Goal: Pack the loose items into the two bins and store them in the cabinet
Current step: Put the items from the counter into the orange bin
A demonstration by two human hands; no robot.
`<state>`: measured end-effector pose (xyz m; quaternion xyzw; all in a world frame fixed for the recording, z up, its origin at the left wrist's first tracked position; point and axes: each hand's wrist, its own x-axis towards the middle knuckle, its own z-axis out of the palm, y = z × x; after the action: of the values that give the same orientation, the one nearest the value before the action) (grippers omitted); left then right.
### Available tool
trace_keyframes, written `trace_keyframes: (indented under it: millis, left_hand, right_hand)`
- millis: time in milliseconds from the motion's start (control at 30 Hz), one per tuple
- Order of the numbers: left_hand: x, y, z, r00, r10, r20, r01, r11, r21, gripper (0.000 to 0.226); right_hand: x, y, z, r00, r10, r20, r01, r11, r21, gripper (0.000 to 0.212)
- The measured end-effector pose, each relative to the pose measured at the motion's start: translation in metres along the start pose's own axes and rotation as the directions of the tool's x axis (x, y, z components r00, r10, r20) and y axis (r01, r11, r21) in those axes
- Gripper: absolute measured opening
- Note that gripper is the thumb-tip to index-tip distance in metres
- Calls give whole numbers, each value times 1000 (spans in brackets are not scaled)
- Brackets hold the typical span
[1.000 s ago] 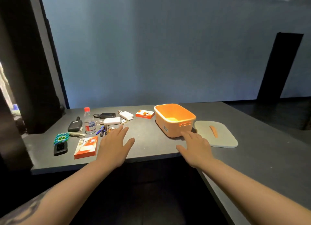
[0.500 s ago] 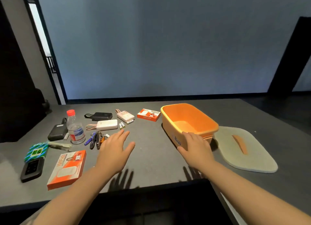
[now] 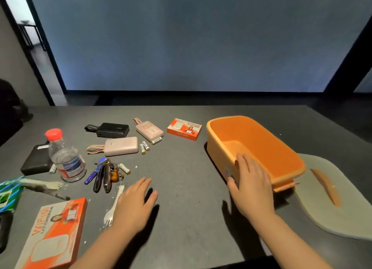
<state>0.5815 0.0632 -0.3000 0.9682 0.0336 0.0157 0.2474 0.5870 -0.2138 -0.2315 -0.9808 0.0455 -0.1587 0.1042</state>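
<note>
An empty orange bin point(image 3: 259, 145) stands on the dark table point(image 3: 187, 168) at the right. My right hand point(image 3: 250, 185) grips its near rim, fingers hooked over the edge. My left hand point(image 3: 133, 205) hovers open over the table, just right of a white plastic fork point(image 3: 113, 206). Loose items lie to the left: a key bunch point(image 3: 103, 174), a water bottle point(image 3: 65, 158), pink power banks point(image 3: 121, 148) point(image 3: 150, 129), a black power bank point(image 3: 111, 130), several batteries point(image 3: 145, 146), and two orange boxes point(image 3: 184, 129) point(image 3: 53, 235).
A grey lid point(image 3: 334, 198) with an orange handle lies right of the bin. A black pouch point(image 3: 36, 161), a second fork point(image 3: 42, 184) and a green-blue packet point(image 3: 8, 194) sit at the far left. The table's near edge runs along the bottom right.
The view has moved closer over the table. My right hand went from the table beside the bin to gripping its near rim. My left hand stays spread near the loose items.
</note>
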Motion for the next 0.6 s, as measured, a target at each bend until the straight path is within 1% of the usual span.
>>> trace_keyframes:
  millis: [67,100,200,267,300,367,433,500,600]
  left_hand:
    - [5,-3,9,999,-34,13,34,999,-34,61]
    - [7,-4,13,999,-49,23,50,998,-48,61]
    - [10,-2,19,997,-72,21,73,994,-75,53]
    - [11,2,16,998,-67,-20,64,990,-126,51]
    - [12,5,12,997,-58,-54,49,986,-160,51]
    - [13,15,2,992,-11,-129,-16,978,-209,51]
    - [12,30,-8,980,53,-194,-99,968,-231,57]
    - [11,45,-16,957,126,-261,-187,957,-221,58]
    - [11,63,-22,916,211,-342,-288,938,-193,53]
  right_hand:
    - [10,3,4,999,35,5,-35,999,-2,65]
    - [14,4,6,999,35,12,-35,999,-17,60]
    - [22,7,16,1000,-3,4,3,999,-34,38]
    - [22,12,24,998,-43,-45,42,999,-17,27]
    - [20,16,27,995,-73,-66,72,997,-17,25]
    - [16,28,29,978,-174,-113,175,985,-2,22]
    - [11,46,27,945,-304,-120,312,949,47,23]
    - [10,63,21,906,-417,-79,424,895,140,30]
    - [12,80,17,867,-499,-7,480,830,283,27]
